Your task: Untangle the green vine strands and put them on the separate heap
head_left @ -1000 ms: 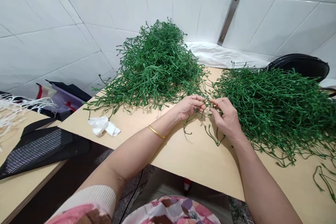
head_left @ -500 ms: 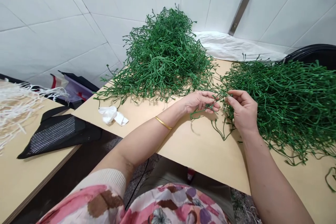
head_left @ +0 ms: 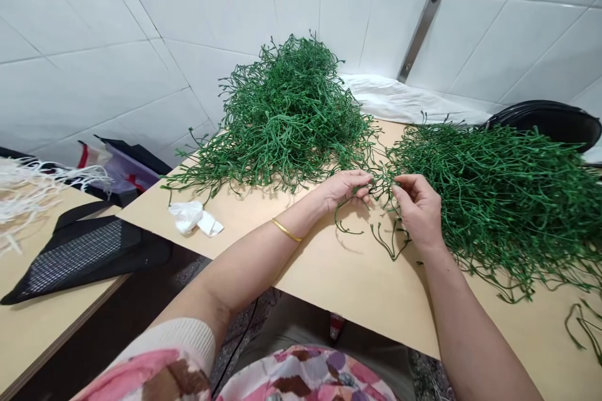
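Two heaps of thin green cords with small knobbed ends lie on the table: a tall cord heap [head_left: 291,106] at the back middle and a broad cord heap [head_left: 508,200] on the right. Between them, my left hand [head_left: 345,191] is closed on green cords [head_left: 345,222], whose ends dangle below it. My right hand [head_left: 421,210] pinches green strands between thumb and index finger, a short way from the left fingertips. A few loose cords [head_left: 391,244] hang or lie just below the hands. Exactly which strands each hand grips is hard to make out.
Crumpled white tissue [head_left: 195,218] lies left on the pale table [head_left: 329,263]. A second table holds white cords [head_left: 28,194] and a black mesh bag [head_left: 79,257]. Behind are white cloth [head_left: 414,99], a round black object [head_left: 545,122] and a tiled wall.
The view has tilted up slightly, so things sit lower in the picture. My left fingers have closed more tightly around the cords, while my right hand keeps its pinch.
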The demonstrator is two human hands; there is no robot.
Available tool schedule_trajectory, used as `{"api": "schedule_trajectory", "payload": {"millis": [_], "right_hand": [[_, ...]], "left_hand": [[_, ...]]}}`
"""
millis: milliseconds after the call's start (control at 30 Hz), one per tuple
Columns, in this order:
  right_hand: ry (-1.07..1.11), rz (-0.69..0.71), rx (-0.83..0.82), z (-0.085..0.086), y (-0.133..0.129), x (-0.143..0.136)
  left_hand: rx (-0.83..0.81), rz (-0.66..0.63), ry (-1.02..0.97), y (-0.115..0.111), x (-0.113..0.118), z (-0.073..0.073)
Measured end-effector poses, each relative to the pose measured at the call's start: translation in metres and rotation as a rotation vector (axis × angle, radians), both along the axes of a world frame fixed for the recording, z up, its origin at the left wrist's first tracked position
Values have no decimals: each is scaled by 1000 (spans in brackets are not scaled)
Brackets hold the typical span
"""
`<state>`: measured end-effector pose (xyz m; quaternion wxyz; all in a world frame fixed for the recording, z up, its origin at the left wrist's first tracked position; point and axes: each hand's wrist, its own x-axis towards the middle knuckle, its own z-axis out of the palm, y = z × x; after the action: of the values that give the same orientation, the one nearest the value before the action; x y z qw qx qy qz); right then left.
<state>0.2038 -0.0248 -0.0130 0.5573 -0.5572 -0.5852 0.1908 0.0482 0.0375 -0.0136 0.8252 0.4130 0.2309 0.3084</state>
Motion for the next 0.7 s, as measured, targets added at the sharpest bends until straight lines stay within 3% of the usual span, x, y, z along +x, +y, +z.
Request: {"api": "schedule_trajectory", "payload": {"millis": [267, 433, 700], "right_hand": [[130, 103, -45, -1, 1, 0], [234, 98, -52, -2, 2, -1], [55, 82, -44, -1, 0, -1]], "left_hand": [[100, -76, 99, -2, -2, 4], [28, 38, 163, -2, 1, 0], [73, 55, 280, -6, 3, 5]]}}
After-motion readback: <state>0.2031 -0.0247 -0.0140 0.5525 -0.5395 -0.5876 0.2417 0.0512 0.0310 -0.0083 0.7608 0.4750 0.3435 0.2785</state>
